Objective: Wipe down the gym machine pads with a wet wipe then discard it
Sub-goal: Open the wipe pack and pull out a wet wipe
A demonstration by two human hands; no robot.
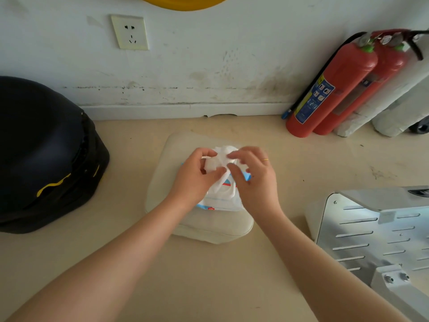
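Note:
A white and blue pack of wet wipes [222,201] lies on a cream cushioned pad [204,226] on the floor, its plastic lid flipped open. A white wet wipe [224,153] stands partly pulled out of the pack's opening. My left hand [197,175] pinches the wipe from the left, and my right hand [253,177], with a gold ring, pinches it from the right. Both hands hover just above the pack and hide its far end.
A black helmet-like case [44,154] with yellow marks sits at the left. Two red fire extinguishers [336,89] lean on the wall at the right. A perforated metal machine part [376,238] lies at the lower right. A wall socket [130,32] is above.

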